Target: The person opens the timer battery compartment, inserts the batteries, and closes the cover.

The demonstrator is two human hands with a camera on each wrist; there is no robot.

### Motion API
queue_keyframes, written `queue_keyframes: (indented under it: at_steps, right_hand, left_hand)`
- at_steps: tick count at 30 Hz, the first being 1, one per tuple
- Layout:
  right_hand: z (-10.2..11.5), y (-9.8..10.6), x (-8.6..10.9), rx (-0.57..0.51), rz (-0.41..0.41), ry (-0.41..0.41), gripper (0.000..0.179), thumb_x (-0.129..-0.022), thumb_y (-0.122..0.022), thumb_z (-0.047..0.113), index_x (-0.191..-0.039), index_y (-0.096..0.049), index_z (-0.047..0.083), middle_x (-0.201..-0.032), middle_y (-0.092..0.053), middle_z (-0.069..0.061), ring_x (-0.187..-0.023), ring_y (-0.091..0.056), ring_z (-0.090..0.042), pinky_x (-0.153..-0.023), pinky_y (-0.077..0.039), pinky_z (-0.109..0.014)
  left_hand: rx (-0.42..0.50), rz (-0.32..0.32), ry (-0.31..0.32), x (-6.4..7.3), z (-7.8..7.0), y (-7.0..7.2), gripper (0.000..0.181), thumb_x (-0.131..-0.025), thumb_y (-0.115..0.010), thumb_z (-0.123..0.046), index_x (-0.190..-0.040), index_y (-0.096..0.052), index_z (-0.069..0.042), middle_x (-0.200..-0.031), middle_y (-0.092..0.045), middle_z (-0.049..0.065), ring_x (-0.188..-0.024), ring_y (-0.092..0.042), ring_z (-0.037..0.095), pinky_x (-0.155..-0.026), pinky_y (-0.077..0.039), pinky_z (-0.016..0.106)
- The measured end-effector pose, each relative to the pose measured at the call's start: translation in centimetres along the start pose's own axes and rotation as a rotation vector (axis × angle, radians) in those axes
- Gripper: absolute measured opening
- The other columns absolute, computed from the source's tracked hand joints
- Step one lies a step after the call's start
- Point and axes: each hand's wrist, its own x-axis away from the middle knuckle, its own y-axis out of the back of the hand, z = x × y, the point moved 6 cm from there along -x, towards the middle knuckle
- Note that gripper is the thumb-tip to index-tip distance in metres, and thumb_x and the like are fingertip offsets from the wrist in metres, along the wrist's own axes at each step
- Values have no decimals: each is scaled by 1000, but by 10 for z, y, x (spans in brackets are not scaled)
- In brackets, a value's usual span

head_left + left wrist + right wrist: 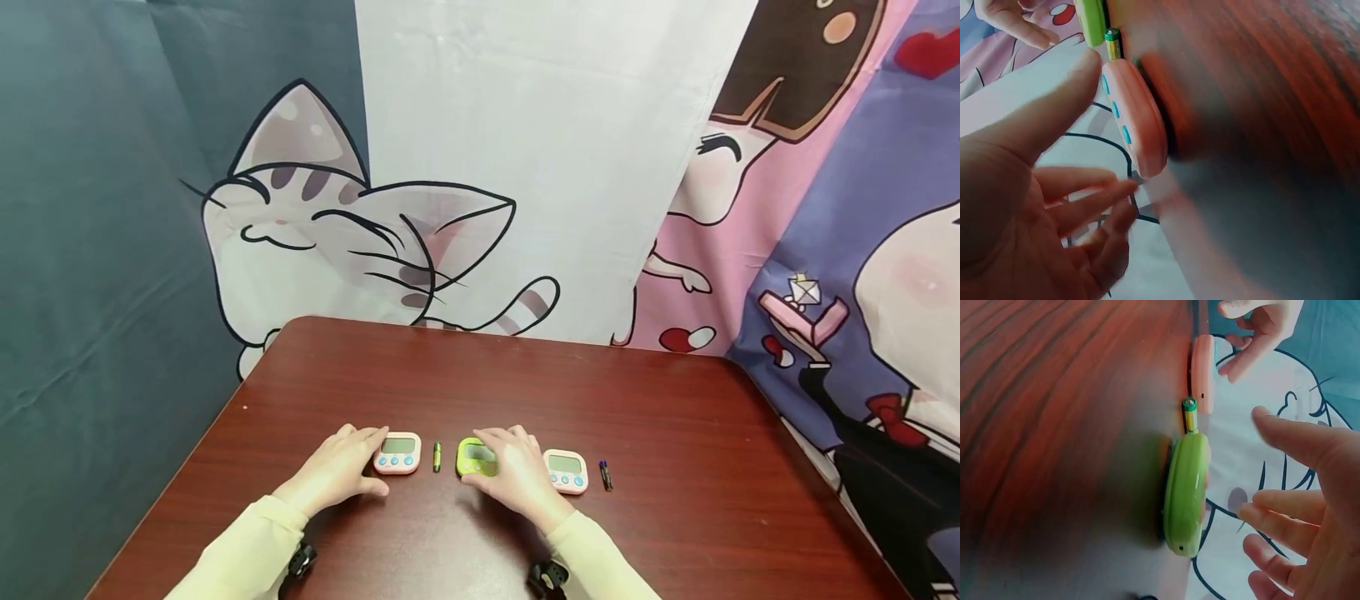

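My left hand point(336, 468) hovers at the left side of a pink digital timer point(397, 453) with a grey screen and blue buttons. In the left wrist view its thumb and fingers are spread apart, near the pink timer point(1135, 119) without gripping it. Over the right part of a green timer point(474, 457) is my right hand point(521, 475), hiding some of it. The right wrist view has that hand's fingers point(1291, 512) apart from the green timer point(1186, 494). Between these two timers lies a green battery point(437, 457).
Right of my right hand lies another pink timer point(566, 472), partly covered by the hand. A dark battery point(605, 475) lies farther right on the brown wooden table point(480, 375). Cartoon-printed curtains point(540, 167) hang behind the table and at its sides.
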Motion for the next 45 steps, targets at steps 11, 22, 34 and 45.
queue_keyframes:
  at_steps: [11,22,34,45]
  right_hand:
    - [6,-8,-6,-62,-11,-62,76,-60,-80,56,-123,-64,15,-110,-69,-1,-84,-51,-18,-75,-37,-35]
    - [11,-15,-10,-36,-40,-7,66,-61,-83,47,-116,-68,13,-118,-64,2,-88,-47,-17,-76,-35,-36]
    - [16,-29,-18,5,74,-76,72,-61,-80,56,-119,-67,15,-99,-65,2,-81,-45,-17,-71,-31,-33]
    - [26,-37,-26,18,127,-7,61,-64,-78,56,-112,-69,20,-97,-64,6,-82,-46,-15,-71,-31,-33]
  left_hand:
    - [11,-135,-88,-4,-10,4,75,-69,-79,-44,-128,-58,-2,-116,-66,7,-83,-50,16,-75,-44,36]
    - [-16,-132,-61,-6,-7,5,76,-64,-82,-44,-123,-61,0,-116,-66,7,-82,-51,19,-75,-45,38]
    - [-88,-111,34,-11,-1,0,70,-63,-82,-48,-118,-66,-9,-100,-70,-1,-78,-48,16,-72,-32,39]
    - [-97,-127,37,-11,0,-5,77,-58,-82,-52,-119,-65,-8,-100,-69,-1,-79,-48,16,-72,-32,39]
